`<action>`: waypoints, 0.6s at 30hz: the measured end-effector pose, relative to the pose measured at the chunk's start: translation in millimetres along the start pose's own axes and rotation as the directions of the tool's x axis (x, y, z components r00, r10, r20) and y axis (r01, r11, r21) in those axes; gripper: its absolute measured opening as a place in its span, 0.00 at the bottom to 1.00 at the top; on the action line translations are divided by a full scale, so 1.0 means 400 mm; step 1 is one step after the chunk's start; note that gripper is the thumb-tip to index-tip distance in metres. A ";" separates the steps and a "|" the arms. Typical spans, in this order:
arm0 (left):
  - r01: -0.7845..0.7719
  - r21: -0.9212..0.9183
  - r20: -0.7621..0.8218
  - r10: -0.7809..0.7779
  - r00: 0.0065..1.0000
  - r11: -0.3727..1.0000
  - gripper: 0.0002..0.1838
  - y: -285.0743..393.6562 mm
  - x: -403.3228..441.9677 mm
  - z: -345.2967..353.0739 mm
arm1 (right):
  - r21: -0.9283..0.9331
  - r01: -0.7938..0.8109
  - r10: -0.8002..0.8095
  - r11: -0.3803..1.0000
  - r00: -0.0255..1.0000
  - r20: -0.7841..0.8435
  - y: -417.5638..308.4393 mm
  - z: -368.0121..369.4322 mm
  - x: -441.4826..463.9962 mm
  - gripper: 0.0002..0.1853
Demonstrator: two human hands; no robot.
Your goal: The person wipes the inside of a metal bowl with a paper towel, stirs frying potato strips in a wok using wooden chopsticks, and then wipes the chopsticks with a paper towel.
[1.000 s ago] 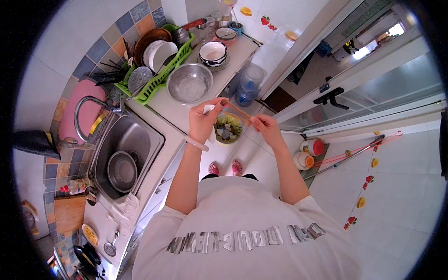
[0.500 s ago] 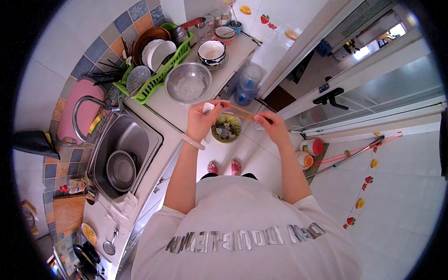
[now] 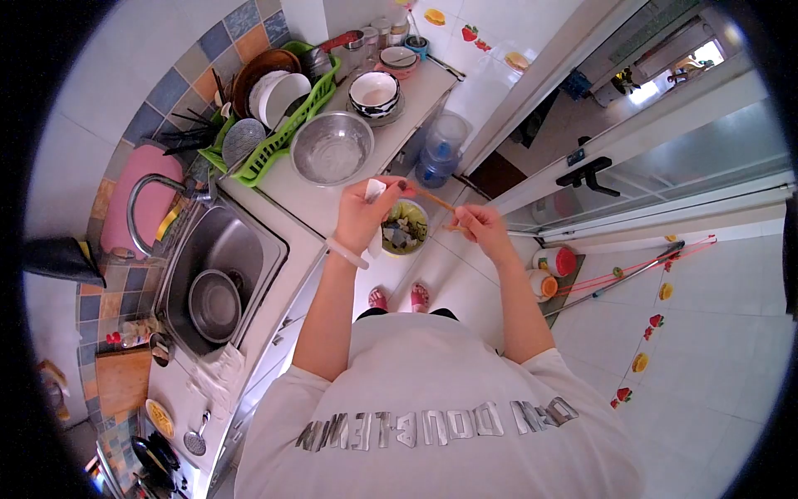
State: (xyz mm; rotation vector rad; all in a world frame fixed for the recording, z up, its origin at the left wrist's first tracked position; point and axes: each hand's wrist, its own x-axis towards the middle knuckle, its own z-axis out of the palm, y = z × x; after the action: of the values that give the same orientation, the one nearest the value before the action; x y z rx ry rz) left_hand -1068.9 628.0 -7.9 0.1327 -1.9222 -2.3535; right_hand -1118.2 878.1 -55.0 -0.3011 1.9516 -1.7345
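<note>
My left hand (image 3: 361,218) is closed, a crumpled white piece (image 3: 376,190) showing at its fingers and hanging below them. Between my two hands runs a thin orange-brown strip (image 3: 433,198); whether it is a stick or a band I cannot tell. One end is pinched in my left fingers, the other reaches my right hand (image 3: 482,229), which is closed on it. A short bit of the same colour juts out beside my right fingertips. Below the hands stands a bin (image 3: 384,246) with greenish scraps in it, partly hidden by my left hand.
On the left counter are a metal bowl (image 3: 332,148), a green dish rack (image 3: 274,155) full of dishes, and a sink (image 3: 270,241) with a pan (image 3: 215,305) in it. A blue water bottle (image 3: 435,166) stands at the counter's end. A glass door (image 3: 665,158) is at right.
My right hand has shifted slightly left and down, and the strip now shows a single line with a bit at the right fingertips. More of the white piece shows below my left hand.
</note>
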 end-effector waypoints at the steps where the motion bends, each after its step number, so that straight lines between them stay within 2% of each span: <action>1: 0.003 0.018 -0.004 -0.002 1.000 1.000 0.10 -0.004 0.002 0.000 | 0.025 -0.013 0.013 1.000 1.000 0.002 0.001 0.006 0.000 0.17; 4: -0.098 -0.058 -0.007 0.098 0.995 0.993 0.10 -0.016 0.012 0.011 | 0.092 -0.018 0.016 0.996 1.000 0.018 -0.011 0.015 -0.002 0.17; 13: 0.003 -0.028 0.017 -0.003 1.000 1.000 0.12 0.009 0.012 0.006 | 0.106 -0.042 0.035 0.993 0.997 0.071 -0.015 0.003 0.005 0.19; 18: -0.005 -0.180 0.051 0.014 0.999 0.984 0.06 -0.002 0.019 -0.007 | 0.067 -0.077 0.072 0.995 0.994 0.079 -0.011 -0.002 0.010 0.20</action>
State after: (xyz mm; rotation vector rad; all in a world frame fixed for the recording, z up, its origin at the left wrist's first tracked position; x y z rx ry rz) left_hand -1076.1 624.5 -9.4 0.0480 -1.7154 -2.5332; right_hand -1122.6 876.1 -51.4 -0.2622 1.8206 -1.7143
